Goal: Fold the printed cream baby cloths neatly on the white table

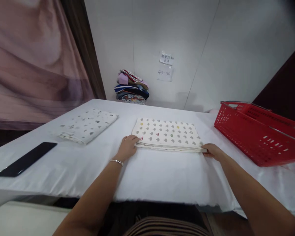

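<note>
A folded cream cloth (168, 132) printed with small grey tree-like shapes and a few red, yellow and green ones lies flat on the white-covered table. Its layers show along the near edge. My left hand (127, 147), with a silver bracelet at the wrist, grips the near left corner, fingers on top. At the near right corner my right hand (212, 151) pinches the layered edge between thumb and fingers. Left of it lies another folded white cloth (88, 125) with grey spots, untouched.
A red perforated basket (258, 134) stands on the table's right side. A flat black object (27, 159) lies at the left. Behind the table (162, 180) is a stack of folded fabrics (132, 87). Paper notes (165, 72) hang on the wall.
</note>
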Motion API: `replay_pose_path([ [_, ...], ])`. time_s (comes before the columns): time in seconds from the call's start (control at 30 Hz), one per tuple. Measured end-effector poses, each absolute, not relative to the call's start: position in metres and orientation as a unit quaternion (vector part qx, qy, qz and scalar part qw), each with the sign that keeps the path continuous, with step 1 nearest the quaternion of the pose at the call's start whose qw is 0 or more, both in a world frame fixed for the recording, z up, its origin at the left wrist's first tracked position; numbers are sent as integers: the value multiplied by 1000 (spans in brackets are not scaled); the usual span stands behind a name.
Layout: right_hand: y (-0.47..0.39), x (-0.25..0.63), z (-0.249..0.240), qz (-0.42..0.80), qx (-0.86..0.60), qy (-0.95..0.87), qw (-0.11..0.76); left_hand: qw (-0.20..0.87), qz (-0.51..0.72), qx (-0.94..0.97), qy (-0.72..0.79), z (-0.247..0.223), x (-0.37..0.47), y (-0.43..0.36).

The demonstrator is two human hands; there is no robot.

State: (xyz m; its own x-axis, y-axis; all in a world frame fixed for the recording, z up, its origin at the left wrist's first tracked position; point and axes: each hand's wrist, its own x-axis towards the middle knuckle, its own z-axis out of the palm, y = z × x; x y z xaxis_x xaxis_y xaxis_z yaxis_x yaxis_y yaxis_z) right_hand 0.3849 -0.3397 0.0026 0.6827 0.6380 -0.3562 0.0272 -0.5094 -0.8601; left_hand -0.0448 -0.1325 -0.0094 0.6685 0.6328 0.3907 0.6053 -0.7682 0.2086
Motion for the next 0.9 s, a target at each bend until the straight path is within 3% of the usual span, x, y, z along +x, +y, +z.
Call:
replay_pose_path([
  [0.23, -346, 395, 6, 295, -791, -180, 504, 21, 235, 919, 316, -5, -43, -137],
  [0.43, -352, 400, -1, 197, -891, -238, 334, 49, 224, 929, 292, -2, -40, -148],
  [0.57, -354, 398, -2, 95, -899, -322, 281, 87, 231, 922, 298, -3, -41, -147],
  [0.73, -350, 357, -1, -80, -738, -596, 306, 83, 263, 920, 278, 1, -24, -156],
  [0.9, -322, 303, -4, -48, -611, -737, 284, 79, 236, 950, 187, 5, 20, -171],
])
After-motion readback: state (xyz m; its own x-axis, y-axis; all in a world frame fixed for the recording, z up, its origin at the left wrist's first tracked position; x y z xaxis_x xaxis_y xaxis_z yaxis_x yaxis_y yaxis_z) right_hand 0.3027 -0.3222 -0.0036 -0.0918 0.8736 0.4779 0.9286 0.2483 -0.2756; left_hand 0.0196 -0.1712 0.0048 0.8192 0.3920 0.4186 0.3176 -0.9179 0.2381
